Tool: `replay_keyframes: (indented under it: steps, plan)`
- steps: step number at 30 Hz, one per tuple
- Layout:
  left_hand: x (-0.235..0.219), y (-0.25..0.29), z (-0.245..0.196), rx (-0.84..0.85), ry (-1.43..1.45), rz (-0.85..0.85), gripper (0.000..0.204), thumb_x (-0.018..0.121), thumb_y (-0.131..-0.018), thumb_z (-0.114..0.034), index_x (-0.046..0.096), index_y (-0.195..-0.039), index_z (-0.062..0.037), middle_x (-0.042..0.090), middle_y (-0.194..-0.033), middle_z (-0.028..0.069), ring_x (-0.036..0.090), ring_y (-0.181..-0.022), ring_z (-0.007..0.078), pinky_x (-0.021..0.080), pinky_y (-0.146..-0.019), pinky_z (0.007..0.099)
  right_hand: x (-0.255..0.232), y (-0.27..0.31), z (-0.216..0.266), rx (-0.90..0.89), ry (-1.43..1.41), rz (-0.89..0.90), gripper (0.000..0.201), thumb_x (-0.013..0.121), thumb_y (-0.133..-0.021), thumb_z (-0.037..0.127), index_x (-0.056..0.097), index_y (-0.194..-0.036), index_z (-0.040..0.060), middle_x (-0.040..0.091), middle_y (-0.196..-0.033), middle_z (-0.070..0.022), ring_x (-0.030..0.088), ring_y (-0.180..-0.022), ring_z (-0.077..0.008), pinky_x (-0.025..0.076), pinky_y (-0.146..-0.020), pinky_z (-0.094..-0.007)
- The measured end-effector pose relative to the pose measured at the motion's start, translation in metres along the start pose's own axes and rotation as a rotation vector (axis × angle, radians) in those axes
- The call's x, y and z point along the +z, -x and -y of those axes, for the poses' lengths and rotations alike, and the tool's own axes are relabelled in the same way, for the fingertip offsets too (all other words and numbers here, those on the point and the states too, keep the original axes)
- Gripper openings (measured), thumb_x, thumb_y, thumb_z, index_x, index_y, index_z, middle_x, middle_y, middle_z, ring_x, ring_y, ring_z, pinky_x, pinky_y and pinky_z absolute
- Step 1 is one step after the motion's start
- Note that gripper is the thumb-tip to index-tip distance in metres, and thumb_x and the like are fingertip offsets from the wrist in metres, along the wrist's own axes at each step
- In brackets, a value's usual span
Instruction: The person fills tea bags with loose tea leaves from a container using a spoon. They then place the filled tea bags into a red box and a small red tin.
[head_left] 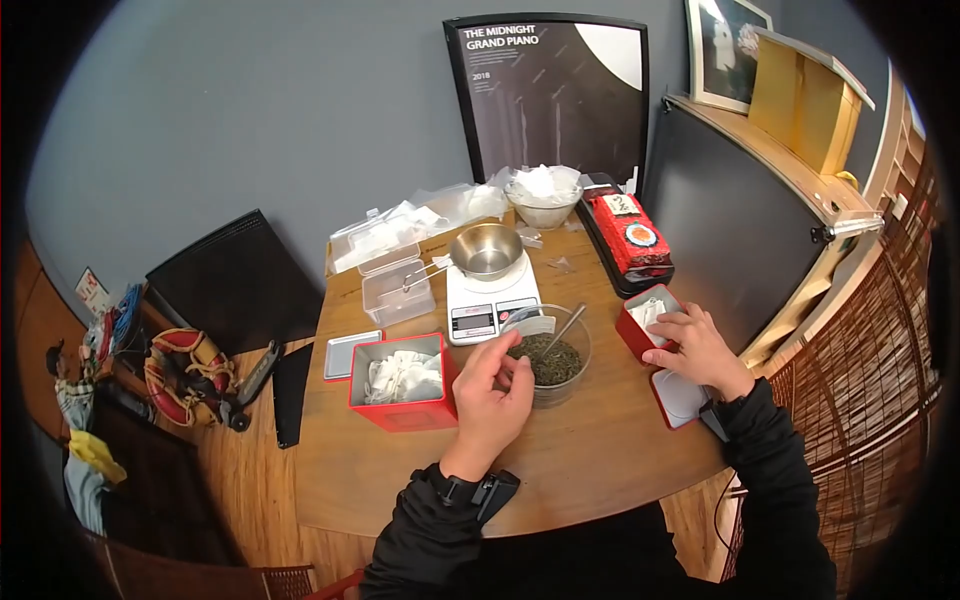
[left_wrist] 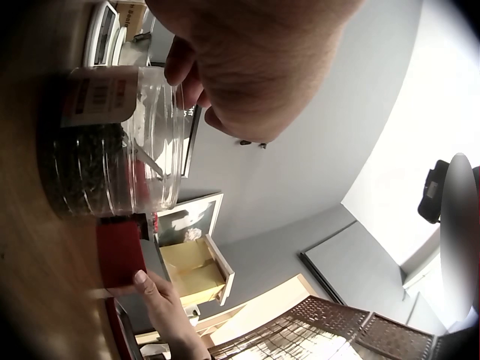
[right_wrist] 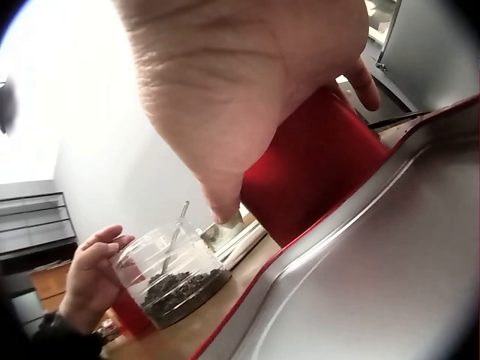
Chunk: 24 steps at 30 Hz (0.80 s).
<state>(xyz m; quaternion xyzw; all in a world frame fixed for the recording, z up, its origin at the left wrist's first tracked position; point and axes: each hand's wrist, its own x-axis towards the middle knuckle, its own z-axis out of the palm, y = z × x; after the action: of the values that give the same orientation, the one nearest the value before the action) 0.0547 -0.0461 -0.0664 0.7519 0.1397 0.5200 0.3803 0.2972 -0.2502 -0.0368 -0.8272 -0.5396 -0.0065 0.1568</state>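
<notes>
My left hand [head_left: 495,395] is at the left rim of a clear jar [left_wrist: 157,180] of dark dried leaves [head_left: 553,362], its fingers loosely bent with nothing visible between them. A metal spoon [head_left: 568,328] leans in the jar. At the right, my right hand [head_left: 697,347] spans the top of a small red tin [right_wrist: 315,172] and grips it, thumb at the near side and fingers over the opening. White packets [head_left: 650,311] lie inside that tin. A larger red tin [head_left: 405,415] of white packets [head_left: 400,378] stands left of my left hand.
Behind the jar, a steel pan [head_left: 486,252] sits on a white scale [head_left: 492,295]. Plastic boxes [head_left: 398,290], a bowl of white bags [head_left: 545,212] and a red package [head_left: 633,235] stand farther back. Tin lids [head_left: 682,397] lie beside both tins.
</notes>
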Motion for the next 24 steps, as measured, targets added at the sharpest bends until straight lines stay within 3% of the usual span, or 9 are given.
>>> replay_keyframes:
  steps: [4, 9, 10, 13, 16, 18, 21, 23, 24]
  plan:
    - [0.000, -0.002, -0.001, 0.033, 0.014, -0.017, 0.036, 0.068, -0.082, 0.004, 0.064, -0.118, 0.0015, 0.069, -0.103, 0.0119, 0.061, -0.067, 0.0105, 0.049, -0.055, 0.0229, -0.002, -0.003, 0.008, -0.015, -0.031, -0.008, 0.054, 0.073, -0.082, 0.044, 0.069, -0.118, 0.0045, 0.064, -0.127, -0.0151, 0.044, -0.129, -0.0424, 0.036, -0.106, -0.0498]
    - [-0.002, 0.000, -0.001, -0.010, 0.010, -0.024, 0.031, 0.068, -0.083, 0.004, 0.066, -0.114, 0.0000, 0.069, -0.103, 0.0108, 0.062, -0.070, 0.0098, 0.048, -0.058, 0.0212, -0.020, 0.004, 0.029, -0.063, 0.050, -0.231, 0.050, 0.077, -0.079, 0.036, 0.069, -0.115, 0.0024, 0.064, -0.124, -0.0161, 0.044, -0.129, -0.0435, 0.037, -0.104, -0.0494]
    - [-0.002, -0.001, -0.002, 0.015, 0.019, -0.014, 0.029, 0.068, -0.082, 0.004, 0.067, -0.112, 0.0001, 0.069, -0.101, 0.0108, 0.062, -0.069, 0.0100, 0.048, -0.057, 0.0211, -0.024, 0.005, 0.037, -0.094, 0.047, -0.286, 0.042, 0.079, -0.077, 0.025, 0.069, -0.111, 0.0016, 0.065, -0.120, -0.0153, 0.047, -0.126, -0.0423, 0.039, -0.102, -0.0486]
    - [-0.006, -0.006, -0.015, 0.057, 0.043, -0.034, 0.022, 0.069, -0.082, 0.004, 0.069, -0.104, 0.0007, 0.069, -0.094, 0.0110, 0.062, -0.065, 0.0105, 0.047, -0.054, 0.0212, -0.034, 0.005, 0.059, -0.198, -0.035, -0.337, 0.035, 0.079, -0.076, 0.017, 0.070, -0.105, 0.0011, 0.066, -0.115, -0.0144, 0.051, -0.122, -0.0407, 0.042, -0.100, -0.0472]
    - [-0.018, -0.014, -0.027, 0.212, 0.018, -0.112, 0.018, 0.069, -0.082, 0.005, 0.070, -0.100, 0.0015, 0.069, -0.088, 0.0102, 0.061, -0.064, 0.0091, 0.046, -0.053, 0.0211, -0.040, 0.006, 0.092, -0.286, -0.070, -0.357, 0.029, 0.078, -0.076, 0.012, 0.070, -0.102, 0.0013, 0.068, -0.109, -0.0131, 0.055, -0.116, -0.0382, 0.044, -0.097, -0.0464]
    - [-0.041, -0.020, -0.037, 0.261, -0.087, -0.190, 0.018, 0.069, -0.078, 0.006, 0.070, -0.095, 0.0017, 0.070, -0.086, 0.0133, 0.064, -0.063, 0.0149, 0.049, -0.050, 0.0263, -0.039, 0.004, 0.113, -0.348, -0.108, -0.362, 0.027, 0.077, -0.077, 0.010, 0.070, -0.101, 0.0027, 0.068, -0.104, -0.0118, 0.058, -0.112, -0.0365, 0.046, -0.095, -0.0455]
    - [-0.079, -0.028, -0.049, 0.197, -0.131, -0.224, 0.014, 0.069, -0.079, 0.006, 0.070, -0.092, 0.0020, 0.070, -0.084, 0.0133, 0.063, -0.061, 0.0172, 0.049, -0.052, 0.0256, -0.027, -0.004, 0.133, -0.419, -0.232, -0.375, 0.026, 0.077, -0.076, 0.009, 0.070, -0.101, 0.0034, 0.068, -0.103, -0.0110, 0.059, -0.110, -0.0362, 0.047, -0.094, -0.0445]
    - [-0.101, -0.034, -0.046, -0.002, -0.188, -0.189, 0.014, 0.070, -0.077, 0.004, 0.071, -0.090, 0.0001, 0.071, -0.085, 0.0132, 0.064, -0.066, 0.0232, 0.052, -0.060, 0.0303, -0.017, -0.011, 0.142, -0.430, -0.247, -0.392, 0.025, 0.078, -0.076, 0.009, 0.070, -0.100, 0.0035, 0.068, -0.102, -0.0102, 0.060, -0.108, -0.0354, 0.048, -0.092, -0.0441]
    - [-0.112, -0.037, -0.041, 0.002, -0.190, -0.184, 0.014, 0.070, -0.077, 0.004, 0.071, -0.090, 0.0001, 0.071, -0.085, 0.0132, 0.064, -0.066, 0.0232, 0.052, -0.060, 0.0303, -0.012, -0.015, 0.147, -0.457, -0.282, -0.391, 0.025, 0.077, -0.076, 0.009, 0.070, -0.099, 0.0035, 0.068, -0.101, -0.0100, 0.060, -0.108, -0.0351, 0.048, -0.091, -0.0440]
